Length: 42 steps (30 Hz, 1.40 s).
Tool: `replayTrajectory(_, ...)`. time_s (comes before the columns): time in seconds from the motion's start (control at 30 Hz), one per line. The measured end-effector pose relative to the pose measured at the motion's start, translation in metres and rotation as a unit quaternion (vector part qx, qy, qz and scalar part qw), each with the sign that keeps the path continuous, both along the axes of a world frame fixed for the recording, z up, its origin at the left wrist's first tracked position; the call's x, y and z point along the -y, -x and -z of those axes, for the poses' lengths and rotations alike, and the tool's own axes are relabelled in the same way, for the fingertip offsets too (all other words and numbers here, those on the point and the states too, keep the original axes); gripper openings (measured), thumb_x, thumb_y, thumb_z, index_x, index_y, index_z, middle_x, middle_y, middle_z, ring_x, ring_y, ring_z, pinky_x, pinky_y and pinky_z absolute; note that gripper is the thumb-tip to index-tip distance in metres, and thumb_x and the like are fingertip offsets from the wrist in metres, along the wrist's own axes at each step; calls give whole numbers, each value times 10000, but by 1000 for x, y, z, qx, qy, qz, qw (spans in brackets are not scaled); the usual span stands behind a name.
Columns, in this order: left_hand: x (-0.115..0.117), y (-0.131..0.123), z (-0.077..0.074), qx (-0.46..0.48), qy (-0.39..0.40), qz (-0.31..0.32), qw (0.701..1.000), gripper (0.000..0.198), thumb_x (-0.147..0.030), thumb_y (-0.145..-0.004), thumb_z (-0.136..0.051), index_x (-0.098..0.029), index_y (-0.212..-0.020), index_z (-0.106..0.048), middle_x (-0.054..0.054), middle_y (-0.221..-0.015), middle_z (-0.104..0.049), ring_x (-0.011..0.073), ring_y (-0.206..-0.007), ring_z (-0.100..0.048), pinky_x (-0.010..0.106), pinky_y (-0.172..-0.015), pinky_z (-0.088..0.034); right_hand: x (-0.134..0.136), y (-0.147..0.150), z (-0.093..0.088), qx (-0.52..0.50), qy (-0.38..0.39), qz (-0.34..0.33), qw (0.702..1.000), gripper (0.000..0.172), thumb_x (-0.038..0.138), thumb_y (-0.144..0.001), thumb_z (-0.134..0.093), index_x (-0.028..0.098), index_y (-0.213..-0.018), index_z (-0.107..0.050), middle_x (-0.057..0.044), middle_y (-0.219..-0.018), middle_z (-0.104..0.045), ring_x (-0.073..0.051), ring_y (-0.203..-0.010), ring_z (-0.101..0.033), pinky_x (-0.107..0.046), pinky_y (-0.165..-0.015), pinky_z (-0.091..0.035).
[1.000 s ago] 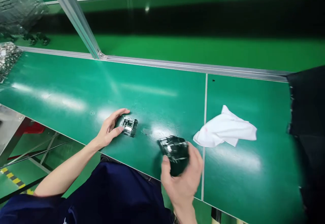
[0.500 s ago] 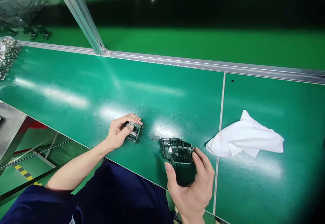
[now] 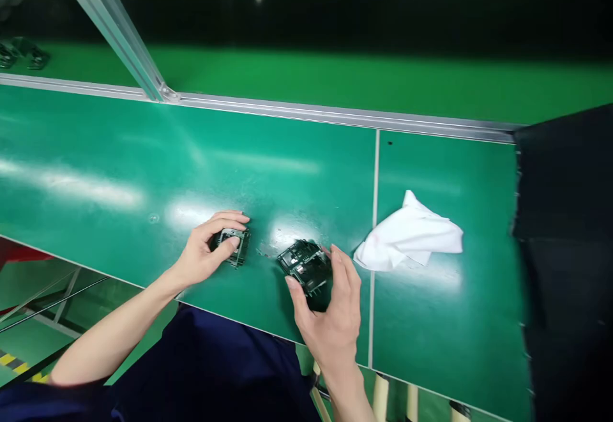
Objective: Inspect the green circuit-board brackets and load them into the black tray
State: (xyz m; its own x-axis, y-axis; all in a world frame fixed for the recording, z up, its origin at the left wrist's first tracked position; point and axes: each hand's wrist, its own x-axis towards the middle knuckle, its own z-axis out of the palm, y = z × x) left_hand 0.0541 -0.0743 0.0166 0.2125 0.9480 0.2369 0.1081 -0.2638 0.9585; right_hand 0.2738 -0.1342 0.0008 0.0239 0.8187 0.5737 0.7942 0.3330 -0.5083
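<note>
My left hand (image 3: 209, 248) has its thumb and fingers closed on a small dark moulded part (image 3: 239, 248) with a lighter piece in its middle, low over the green tabletop. To the right, a larger black plastic part (image 3: 306, 266) with ribs and openings is held tilted between the thumb and fingertips of my right hand (image 3: 330, 301). The two parts are apart from each other. My palms hide some of the lower sides of both.
A crumpled white cloth (image 3: 412, 233) lies right of my right hand, over a pale seam (image 3: 376, 198). A metal rail (image 3: 287, 112) and slanted post (image 3: 112, 29) edge the table's back. More dark parts (image 3: 34, 55) lie beyond it. A black sheet (image 3: 569, 262) covers the far right.
My view has swung right, so the table and cloth sit further left and the black sheet has appeared. The part in my right hand has turned, and my thumb now meets its near edge.
</note>
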Motion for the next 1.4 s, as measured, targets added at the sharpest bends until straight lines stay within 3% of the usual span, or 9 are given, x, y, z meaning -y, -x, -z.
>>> replayTrajectory(0.13, -3, -3, 1, -5, -13, 3, 1000, 110, -256, -879, -617, -235, -936, -709, 80, -969, -721, 297, -1116, -619, 522, -981, -490, 12, -2, -1, -63, 82, 12, 994, 800, 347, -893, -640, 210, -1521, -164, -177, -1360, -517, -303, -1259, -528, -500, -976, -531)
replayTrajectory(0.23, -1, 3, -1, -27, -3, 9, 1000, 138, -284, -884, -619, -249, -982, -710, 79, -1058, -711, 302, -1174, -590, 519, -1017, -469, 16, -1, -3, -64, 103, 13, 992, 822, 379, -898, -631, 203, -1526, -130, -180, -1381, -507, -293, -1293, -502, -490, -1013, -508)
replayTrajectory(0.37, 12, 25, -3, -60, 32, 40, 997, 592, -412, -859, -653, -297, -1405, -459, 98, -1435, -503, 307, -1352, -441, 497, -1133, -368, 19, -3, -6, -55, 124, 11, 991, 812, 411, -915, -597, 196, -1528, -109, -178, -1383, -510, -289, -1296, -501, -477, -1015, -511)
replayTrajectory(0.47, 23, 39, -4, -114, 58, 55, 990, 844, -446, -820, -698, -308, -1514, -237, 106, -1527, -378, 311, -1421, -334, 502, -1168, -309, 20, -6, -8, -47, 138, 3, 989, 807, 420, -922, -582, 198, -1530, -101, -174, -1381, -515, -299, -1302, -495, -484, -1018, -509)
replayTrajectory(0.67, 28, 25, -10, -208, 81, 71, 972, 638, -409, -849, -672, -254, -1414, -421, 115, -1455, -476, 300, -1370, -419, 483, -1144, -360, 16, -1, -19, -72, 206, -58, 974, 762, 424, -918, -582, 241, -1520, -151, -133, -1404, -510, -285, -1301, -500, -451, -1012, -526)
replayTrajectory(0.83, 29, 15, -15, -178, 22, 119, 977, 653, -332, -846, -692, -253, -1426, -404, 126, -1452, -479, 279, -1352, -449, 438, -1124, -400, 15, 10, -40, -29, 185, -156, 970, 646, 357, -938, -556, 229, -1486, -239, -134, -1372, -531, -280, -1280, -521, -438, -1007, -537)
replayTrajectory(1.13, 41, 20, -14, 33, 95, 147, 984, 659, -240, -819, -731, -284, -1414, -452, 118, -1462, -474, 261, -1291, -518, 318, -1029, -487, 18, 23, -69, 132, 0, -137, 982, 698, 382, -936, -560, 24, -1467, -281, -204, -1195, -644, -293, -1087, -645, -358, -766, -623)
replayTrajectory(1.27, 43, 13, -6, 138, 94, 162, 973, 660, -234, -809, -744, -268, -1406, -465, 136, -1451, -482, 257, -1260, -546, 305, -1007, -498, 21, 29, -88, 192, -14, -133, 972, 551, 337, -937, -560, -18, -1342, -442, -203, -1145, -670, -281, -1005, -673, -318, -685, -606)
replayTrajectory(1.4, 45, 11, -2, 165, 93, 165, 968, 673, -223, -802, -752, -261, -1407, -460, 131, -1462, -470, 244, -1282, -526, 293, -1031, -479, 22, 31, -96, 208, -11, -132, 969, 472, 304, -930, -560, -35, -1255, -512, -206, -1118, -677, -283, -965, -679, -325, -647, -601)
